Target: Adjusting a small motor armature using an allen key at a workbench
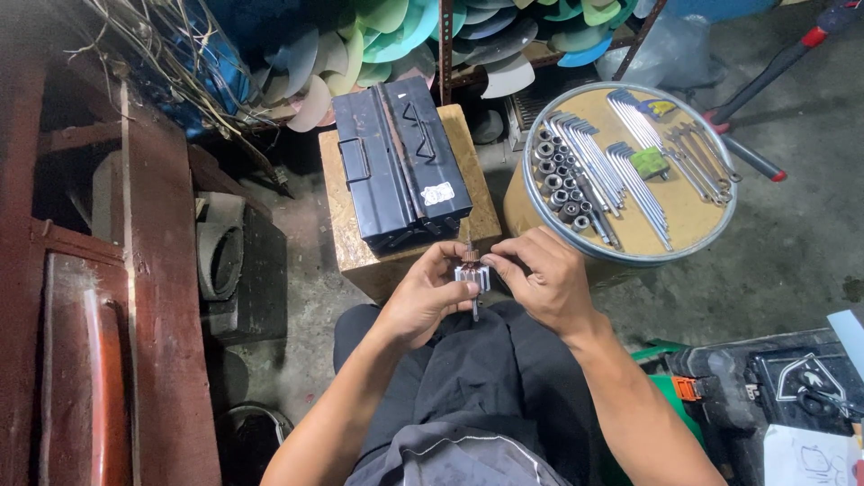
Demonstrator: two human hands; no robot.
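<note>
A small motor armature (471, 272), with a copper commutator on top, a steel core and a thin shaft sticking out both ends, is held upright over my lap. My left hand (423, 295) grips its core from the left. My right hand (543, 279) pinches its upper part from the right with the fingertips. Just beyond both hands a closed black metal toolbox (399, 160) lies on a wooden block (346, 243).
A round drum lid (688, 211) to the right carries rows of hex keys, sockets and wrenches. Rusty red metal parts (135, 297) stand at the left. Coloured fan blades (396, 36) are stacked behind. A black case and papers (801, 396) lie at lower right.
</note>
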